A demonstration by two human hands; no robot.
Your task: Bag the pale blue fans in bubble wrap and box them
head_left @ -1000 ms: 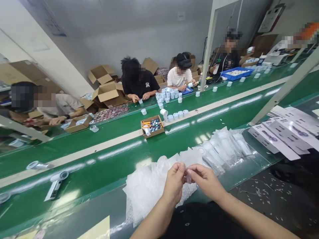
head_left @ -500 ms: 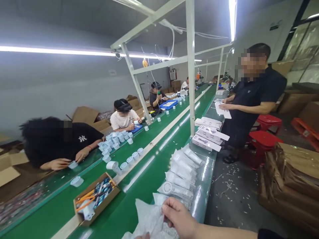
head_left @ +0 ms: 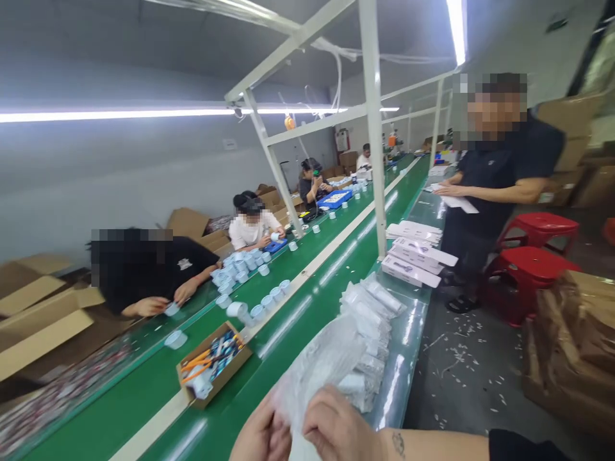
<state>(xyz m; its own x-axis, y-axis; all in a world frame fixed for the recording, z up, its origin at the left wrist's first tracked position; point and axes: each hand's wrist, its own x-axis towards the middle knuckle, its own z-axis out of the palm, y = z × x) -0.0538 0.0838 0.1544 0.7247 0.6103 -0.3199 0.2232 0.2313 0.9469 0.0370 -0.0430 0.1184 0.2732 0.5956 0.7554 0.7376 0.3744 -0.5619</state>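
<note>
A translucent white plastic bag (head_left: 321,358) is held up in front of me, its far end raised above the bench. My left hand (head_left: 264,426) pinches its near left edge. On the other side, my right hand (head_left: 339,426) is closed on the bag's near right edge, fingers curled. Just beyond lies a row of bagged white items (head_left: 368,320), overlapping along the edge of the green belt; some are partly covered by the raised bag. Whether the held bag contains anything, I cannot tell.
A carton of small tools and parts (head_left: 214,365) sits on the belt's pale centre strip, beside several light-blue cups (head_left: 271,299). Printed boxes (head_left: 410,262) are stacked by a white post (head_left: 375,128). A person (head_left: 504,160) stands at right near red stools (head_left: 533,275). Co-workers sit across.
My view has swung right, bringing the standing person into sight. Both hands now hold a bag, raised and spread out, where earlier they pinched a small clear piece.
</note>
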